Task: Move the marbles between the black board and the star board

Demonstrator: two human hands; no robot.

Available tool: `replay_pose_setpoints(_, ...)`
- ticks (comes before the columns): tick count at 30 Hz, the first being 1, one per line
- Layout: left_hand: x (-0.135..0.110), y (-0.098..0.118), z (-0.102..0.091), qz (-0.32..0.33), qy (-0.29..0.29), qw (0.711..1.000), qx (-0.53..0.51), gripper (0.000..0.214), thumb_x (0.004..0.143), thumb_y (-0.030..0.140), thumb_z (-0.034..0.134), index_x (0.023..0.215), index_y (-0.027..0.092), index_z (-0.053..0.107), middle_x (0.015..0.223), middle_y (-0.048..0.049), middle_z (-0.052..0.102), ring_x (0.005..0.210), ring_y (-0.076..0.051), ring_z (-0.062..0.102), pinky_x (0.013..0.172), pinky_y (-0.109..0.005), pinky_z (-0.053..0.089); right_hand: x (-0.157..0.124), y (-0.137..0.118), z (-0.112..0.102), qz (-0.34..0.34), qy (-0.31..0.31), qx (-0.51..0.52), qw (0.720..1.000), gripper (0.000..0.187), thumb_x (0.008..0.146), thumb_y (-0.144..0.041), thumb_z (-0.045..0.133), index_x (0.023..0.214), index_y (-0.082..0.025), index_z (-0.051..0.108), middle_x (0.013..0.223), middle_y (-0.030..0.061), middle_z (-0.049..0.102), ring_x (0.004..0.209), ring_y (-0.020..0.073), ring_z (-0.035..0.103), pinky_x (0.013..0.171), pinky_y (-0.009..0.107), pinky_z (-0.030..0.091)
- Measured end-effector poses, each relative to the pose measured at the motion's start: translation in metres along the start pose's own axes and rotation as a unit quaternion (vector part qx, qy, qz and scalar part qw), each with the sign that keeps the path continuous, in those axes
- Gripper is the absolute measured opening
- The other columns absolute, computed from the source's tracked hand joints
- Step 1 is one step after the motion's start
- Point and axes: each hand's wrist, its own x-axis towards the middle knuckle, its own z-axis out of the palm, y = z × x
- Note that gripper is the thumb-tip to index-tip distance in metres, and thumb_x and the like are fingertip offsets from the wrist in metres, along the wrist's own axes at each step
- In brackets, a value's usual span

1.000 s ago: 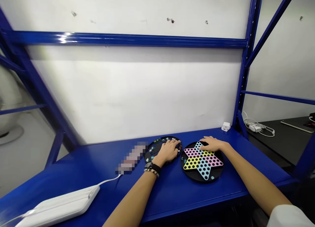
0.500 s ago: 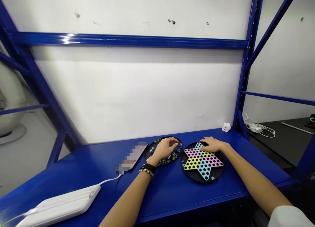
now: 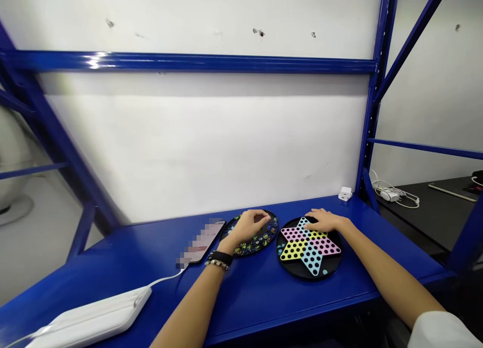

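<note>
My left hand (image 3: 249, 225) is over a round black tray (image 3: 272, 236) of glass marbles (image 3: 257, 247). Its thumb and index tips meet in a pinch; whether a marble sits between them is too small to tell. Beside the tray lies a round black Chinese checkers board (image 3: 332, 267) with a pink, yellow and blue star full of holes. My right hand (image 3: 323, 220) rests on the far edge of that board, fingers stretched out and thumb on the star, covering part of its upper right.
A phone (image 3: 204, 243) lies left of the marbles, cabled to a white power bank (image 3: 90, 318). A small white charger (image 3: 345, 194) stands at the back right of the blue table (image 3: 256, 307). Blue frame posts (image 3: 372, 111) rise behind, before a white wall.
My left hand has closed its thumb and index finger together and shifted slightly left over the marbles. My right hand stays on the board. The view has turned a little.
</note>
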Motion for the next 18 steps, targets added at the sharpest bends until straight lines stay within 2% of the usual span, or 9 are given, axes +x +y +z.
replay_pose_setpoints(3,-0.001,-0.017,-0.015,-0.043,0.025,0.995,0.081,0.038,0.084,0.05,0.052,0.091,0.019,0.073,0.093,-0.0082,0.076,0.087,-0.025,0.068,0.076,-0.032,0.049,0.0,0.0,0.0,-0.004,0.007,0.003,1.0,0.096,0.08,-0.084,0.04,0.154,-0.023,0.036,0.163,0.015,0.022,0.148,0.0403,0.016,0.118,0.058,0.015)
replay_pose_setpoints(8,-0.005,-0.027,-0.03,-0.056,-0.038,0.992,0.11,0.038,0.083,0.048,0.049,0.091,0.02,0.073,0.09,-0.0053,0.074,0.083,-0.023,0.066,0.071,-0.029,0.047,0.0,0.0,0.0,-0.002,0.001,0.006,1.0,0.096,0.08,-0.085,0.038,0.154,-0.023,0.035,0.163,0.0146,0.02,0.149,0.0391,0.014,0.118,0.058,0.015)
replay_pose_setpoints(10,-0.007,-0.026,-0.037,-0.065,-0.008,0.991,0.114,0.038,0.083,0.047,0.047,0.09,0.019,0.072,0.077,-0.0037,0.07,0.073,-0.021,0.063,0.066,-0.028,0.045,0.0,-0.001,0.0,-0.002,-0.002,0.004,1.0,0.096,0.081,-0.084,0.038,0.154,-0.022,0.034,0.163,0.0164,0.019,0.149,0.0386,0.013,0.118,0.059,0.014)
replay_pose_setpoints(12,-0.009,-0.026,-0.045,-0.077,0.053,0.988,0.123,0.037,0.081,0.041,0.045,0.093,0.018,0.071,0.064,-0.0004,0.061,0.064,-0.018,0.057,0.062,-0.027,0.042,-0.001,-0.001,0.0,-0.003,-0.002,0.004,1.0,0.096,0.081,-0.083,0.038,0.155,-0.022,0.033,0.164,0.0166,0.019,0.15,0.0383,0.013,0.118,0.059,0.014)
replay_pose_setpoints(14,-0.012,-0.03,-0.054,-0.089,0.103,0.982,0.129,0.034,0.077,0.034,0.045,0.095,0.018,0.07,0.059,0.0022,0.053,0.06,-0.016,0.052,0.06,-0.026,0.04,-0.002,-0.002,0.0,0.0,-0.003,0.004,1.0,0.095,0.081,-0.083,0.038,0.154,-0.023,0.034,0.164,0.015,0.019,0.15,0.0378,0.013,0.119,0.058,0.013)
replay_pose_setpoints(15,-0.013,-0.034,-0.058,-0.095,0.107,0.981,0.129,0.033,0.074,0.031,0.046,0.094,0.019,0.07,0.058,0.0028,0.052,0.059,-0.016,0.052,0.06,-0.026,0.04,-0.002,-0.002,-0.001,0.001,-0.003,0.005,1.0,0.095,0.081,-0.083,0.038,0.154,-0.024,0.034,0.164,0.0139,0.02,0.15,0.0379,0.013,0.119,0.057,0.013)
replay_pose_setpoints(16,-0.015,-0.038,-0.061,-0.105,0.091,0.982,0.128,0.032,0.07,0.029,0.048,0.092,0.019,0.069,0.059,0.0029,0.053,0.06,-0.016,0.053,0.06,-0.026,0.041,-0.002,-0.002,-0.001,0.001,-0.004,0.006,1.0,0.094,0.081,-0.083,0.038,0.154,-0.024,0.034,0.164,0.013,0.02,0.15,0.0382,0.013,0.119,0.057,0.013)
replay_pose_setpoints(18,-0.018,-0.048,-0.065,-0.13,0.012,0.984,0.119,0.029,0.065,0.029,0.053,0.087,0.019,0.069,0.063,0.0023,0.058,0.064,-0.017,0.057,0.061,-0.025,0.042,-0.002,-0.001,0.0,-0.001,-0.004,0.007,1.0,0.095,0.081,-0.084,0.038,0.154,-0.024,0.034,0.164,0.0128,0.02,0.15,0.0389,0.013,0.119,0.058,0.014)
